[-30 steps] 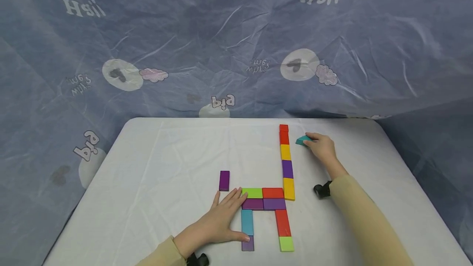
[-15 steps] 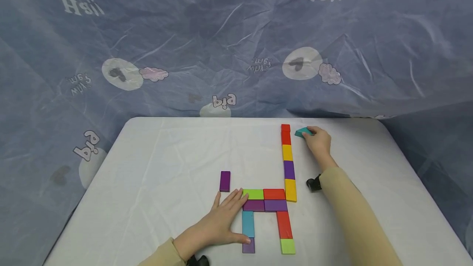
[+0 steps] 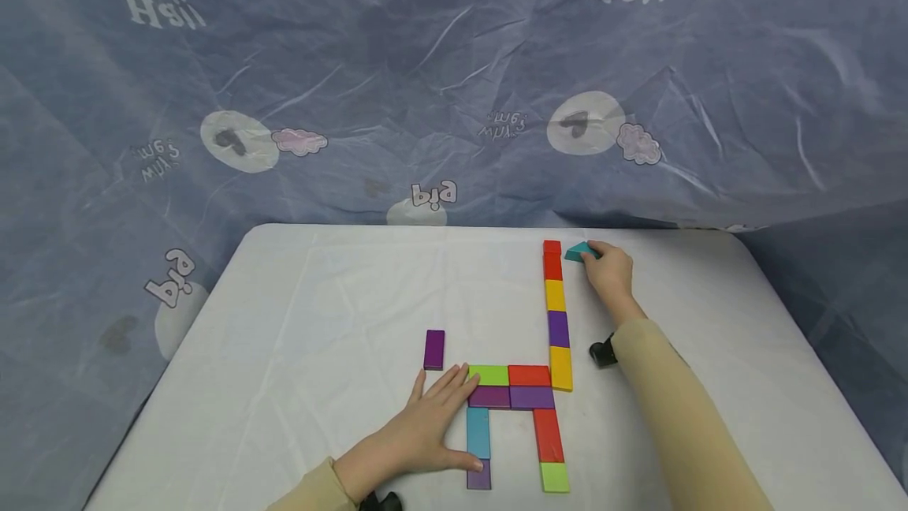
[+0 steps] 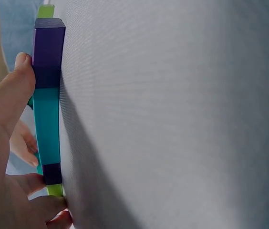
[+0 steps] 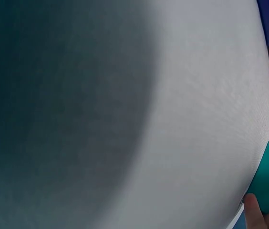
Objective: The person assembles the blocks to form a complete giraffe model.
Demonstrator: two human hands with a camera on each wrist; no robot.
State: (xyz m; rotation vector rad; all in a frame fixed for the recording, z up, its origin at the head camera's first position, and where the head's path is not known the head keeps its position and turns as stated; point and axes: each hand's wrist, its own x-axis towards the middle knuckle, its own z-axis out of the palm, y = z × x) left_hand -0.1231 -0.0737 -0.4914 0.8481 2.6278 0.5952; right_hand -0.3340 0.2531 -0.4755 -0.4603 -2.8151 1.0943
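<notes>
My right hand (image 3: 612,274) pinches a teal triangular block (image 3: 578,252) between thumb and fingers. It is near the far edge, just right of the red block (image 3: 552,262) in an upright column, with a small gap between. In the right wrist view the teal block (image 5: 268,174) shows a broad flat face. My left hand (image 3: 426,432) is spread with straight fingers; its thumb touches the lower purple block (image 3: 478,479), and its fingertips rest against the light green block (image 3: 491,375) and the dark purple block (image 3: 489,397). A blue block (image 4: 47,126) lies between thumb and fingers.
Yellow blocks (image 3: 561,369) and a purple block (image 3: 558,329) make up the rest of the column. Red blocks (image 3: 548,435) and another green block (image 3: 555,478) form the right leg below. A loose purple block (image 3: 434,349) lies on the white table (image 3: 319,322), beyond the left hand.
My right hand has carried the teal block farther back and slightly left, closer to the column's far end. In the last half second it barely moves. My left hand stays put.
</notes>
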